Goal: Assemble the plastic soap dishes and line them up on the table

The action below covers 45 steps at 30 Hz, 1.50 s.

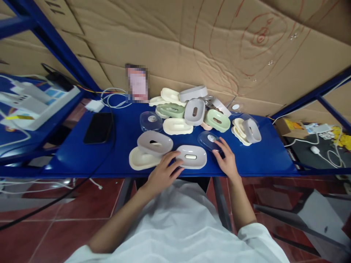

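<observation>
A grey oval soap dish (201,163) with a slot in its middle lies at the table's front edge. My left hand (163,171) is at its left end, fingers apart, fingertips over or touching its rim. On the right, my right hand (228,161) is open, with thumb and fingers spread at the near right edge of a transparent oval lid (206,139) bearing a round white sticker. Whether the fingertips press on the lid I cannot tell. Left of the dish, another grey soap dish (145,142) leans on a cream tray (137,160).
Behind lie several cream trays (177,126), grey dishes and green dishes (223,123), with another transparent lid (148,122). A small cream-and-grey stack (252,131) sits to the right. On the blue table (74,157) are a black phone (98,128) and cables; cardboard (170,44) stands behind.
</observation>
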Each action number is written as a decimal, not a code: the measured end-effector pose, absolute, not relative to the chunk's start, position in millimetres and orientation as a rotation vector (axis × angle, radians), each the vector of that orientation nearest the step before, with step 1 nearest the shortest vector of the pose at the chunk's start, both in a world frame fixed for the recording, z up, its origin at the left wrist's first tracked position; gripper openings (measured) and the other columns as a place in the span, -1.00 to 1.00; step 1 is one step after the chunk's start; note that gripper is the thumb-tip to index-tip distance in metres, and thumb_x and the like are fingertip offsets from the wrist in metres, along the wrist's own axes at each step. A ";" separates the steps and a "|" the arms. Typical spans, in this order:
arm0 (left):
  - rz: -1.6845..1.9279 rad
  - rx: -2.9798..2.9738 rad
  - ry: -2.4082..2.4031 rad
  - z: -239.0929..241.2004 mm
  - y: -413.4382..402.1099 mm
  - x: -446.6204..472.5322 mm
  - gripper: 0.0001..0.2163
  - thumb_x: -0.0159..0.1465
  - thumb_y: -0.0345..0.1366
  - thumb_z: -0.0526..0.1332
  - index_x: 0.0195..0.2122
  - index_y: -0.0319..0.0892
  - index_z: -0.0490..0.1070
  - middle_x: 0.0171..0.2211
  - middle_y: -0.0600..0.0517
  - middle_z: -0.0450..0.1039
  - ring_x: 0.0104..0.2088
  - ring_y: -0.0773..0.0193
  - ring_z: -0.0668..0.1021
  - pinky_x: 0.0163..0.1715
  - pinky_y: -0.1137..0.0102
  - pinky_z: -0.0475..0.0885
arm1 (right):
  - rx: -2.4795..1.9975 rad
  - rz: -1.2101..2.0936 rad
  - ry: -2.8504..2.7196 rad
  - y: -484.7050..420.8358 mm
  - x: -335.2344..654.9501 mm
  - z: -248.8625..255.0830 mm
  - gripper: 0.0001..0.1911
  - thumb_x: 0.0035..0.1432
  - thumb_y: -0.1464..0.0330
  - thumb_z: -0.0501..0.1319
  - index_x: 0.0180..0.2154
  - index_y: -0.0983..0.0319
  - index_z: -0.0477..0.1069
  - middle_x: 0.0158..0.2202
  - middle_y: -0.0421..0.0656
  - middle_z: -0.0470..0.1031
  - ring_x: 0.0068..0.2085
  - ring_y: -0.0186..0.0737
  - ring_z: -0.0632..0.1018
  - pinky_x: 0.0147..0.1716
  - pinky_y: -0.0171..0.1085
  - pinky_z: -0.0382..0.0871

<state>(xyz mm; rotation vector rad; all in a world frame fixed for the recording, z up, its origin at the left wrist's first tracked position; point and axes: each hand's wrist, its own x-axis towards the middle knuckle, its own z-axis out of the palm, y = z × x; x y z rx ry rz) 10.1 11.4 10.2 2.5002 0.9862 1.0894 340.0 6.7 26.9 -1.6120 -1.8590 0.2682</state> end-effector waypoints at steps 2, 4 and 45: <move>1.113 2.439 1.030 8.2 10.3 9.1 -0.74 0.49 -0.31 0.28 0.18 -0.10 0.45 0.29 -0.20 0.41 0.28 0.04 0.55 0.25 0.12 0.57 | -1.512 0.438 -1.910 2.2 332.7 32.5 -0.52 0.57 0.12 0.06 0.38 0.06 0.37 0.48 -0.02 0.30 0.48 0.01 0.34 0.43 0.11 0.33; 1.123 2.390 1.061 6.3 10.0 8.6 -0.63 0.49 -0.28 0.28 0.29 -0.07 0.36 0.34 -0.21 0.37 0.28 0.04 0.56 0.23 0.14 0.60 | -1.406 0.572 -2.065 -5.7 321.3 38.0 -0.50 0.59 0.17 0.02 0.45 0.02 0.27 0.53 -0.07 0.21 0.53 -0.01 0.26 0.45 0.11 0.30; 0.910 2.647 1.502 0.8 -24.4 -62.0 -0.76 0.49 -0.38 0.21 0.14 -0.11 0.50 0.08 -0.16 0.57 0.09 -0.04 0.59 0.19 -0.01 0.40 | -1.901 -0.606 -1.530 -15.0 451.2 48.3 -0.37 0.52 -0.01 0.05 0.32 0.29 0.41 0.32 0.28 0.46 0.38 0.34 0.42 0.27 0.41 0.28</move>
